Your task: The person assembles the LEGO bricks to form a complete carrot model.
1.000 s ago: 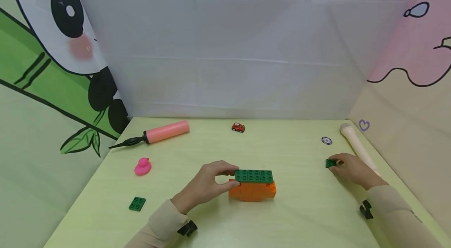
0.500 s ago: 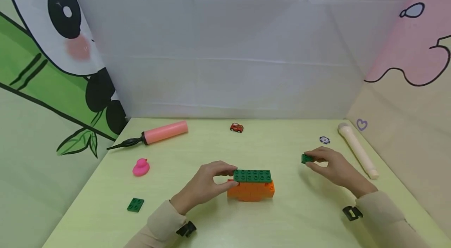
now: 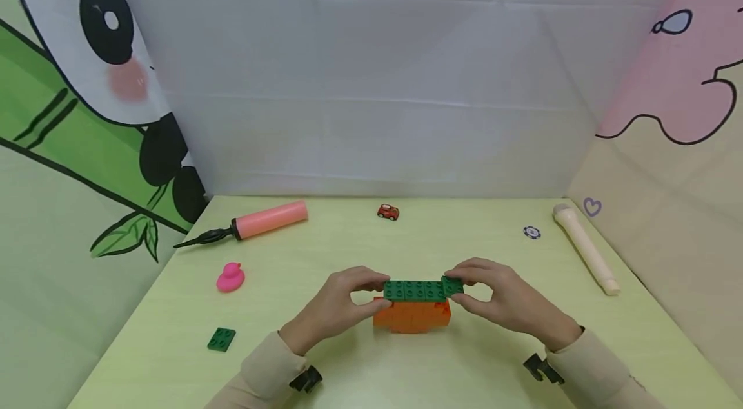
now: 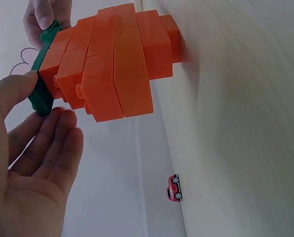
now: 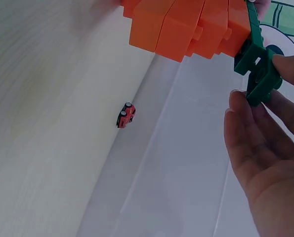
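Observation:
A stepped stack of orange building blocks (image 3: 412, 317) stands on the table, narrower at its base. Along its top runs a row of flat green building blocks (image 3: 413, 291). Thumb and fingers of my left hand (image 3: 336, 306) pinch the left end of that row. My right hand (image 3: 507, 298) pinches another flat green building block (image 5: 263, 81) between thumb and fingertips. This block sits at the row's right end, slightly raised and tilted in the right wrist view, a narrow gap showing beside it. Its studs face up in the head view.
A loose green block (image 3: 221, 339) and a pink toy duck (image 3: 230, 277) lie at left. Behind are a pink hand pump (image 3: 269, 220) and a small red toy car (image 3: 388, 211). A poker chip (image 3: 531, 232) and a cream toy microphone (image 3: 586, 248) lie at right.
My right hand has carried the green block leftward from near the microphone to the right end of the green row. My left hand keeps its grip on the row's left end.

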`<state>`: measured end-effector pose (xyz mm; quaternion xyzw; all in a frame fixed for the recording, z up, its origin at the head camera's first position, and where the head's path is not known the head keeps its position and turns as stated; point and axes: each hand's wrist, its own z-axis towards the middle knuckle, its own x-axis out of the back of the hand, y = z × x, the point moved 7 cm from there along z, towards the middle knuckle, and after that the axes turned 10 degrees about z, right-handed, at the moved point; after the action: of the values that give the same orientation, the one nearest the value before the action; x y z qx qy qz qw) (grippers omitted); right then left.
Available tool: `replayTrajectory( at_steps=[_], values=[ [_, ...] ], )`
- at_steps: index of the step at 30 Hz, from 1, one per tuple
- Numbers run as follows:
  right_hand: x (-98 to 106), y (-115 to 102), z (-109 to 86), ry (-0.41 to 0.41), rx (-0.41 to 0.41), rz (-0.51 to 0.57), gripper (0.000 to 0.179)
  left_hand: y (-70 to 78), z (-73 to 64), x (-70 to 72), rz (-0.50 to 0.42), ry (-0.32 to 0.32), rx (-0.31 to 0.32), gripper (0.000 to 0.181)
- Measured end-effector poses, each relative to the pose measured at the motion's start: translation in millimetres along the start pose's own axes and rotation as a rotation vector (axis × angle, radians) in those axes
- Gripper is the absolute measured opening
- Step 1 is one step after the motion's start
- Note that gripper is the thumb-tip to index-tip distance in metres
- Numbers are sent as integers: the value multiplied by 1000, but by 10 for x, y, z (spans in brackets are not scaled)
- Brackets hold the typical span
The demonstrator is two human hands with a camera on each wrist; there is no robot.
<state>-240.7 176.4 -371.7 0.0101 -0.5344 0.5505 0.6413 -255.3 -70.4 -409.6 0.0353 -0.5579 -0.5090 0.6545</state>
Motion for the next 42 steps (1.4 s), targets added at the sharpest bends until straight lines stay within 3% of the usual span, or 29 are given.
replayTrajectory(
  at_steps=[11, 20, 25, 37, 42],
  values=[
    [-90, 0, 85, -58, -18, 55, 32, -1, -1, -1, -2, 1, 13, 36],
    [-212, 182, 90, -88, -217, 319, 32, -4, -6, 0, -12, -8, 28, 38],
    [-257, 258, 74, -60, -261, 449, 30, -23, -6, -18, -31, -13, 29, 37],
    [-288, 292, 71, -47, -271, 443, 29, -11, -18, 10, -25, -19, 49, 44],
    [-301, 284, 74, -45, -270, 426, 30, -116, -136, 54, -8, -28, 102, 50]
  ],
)
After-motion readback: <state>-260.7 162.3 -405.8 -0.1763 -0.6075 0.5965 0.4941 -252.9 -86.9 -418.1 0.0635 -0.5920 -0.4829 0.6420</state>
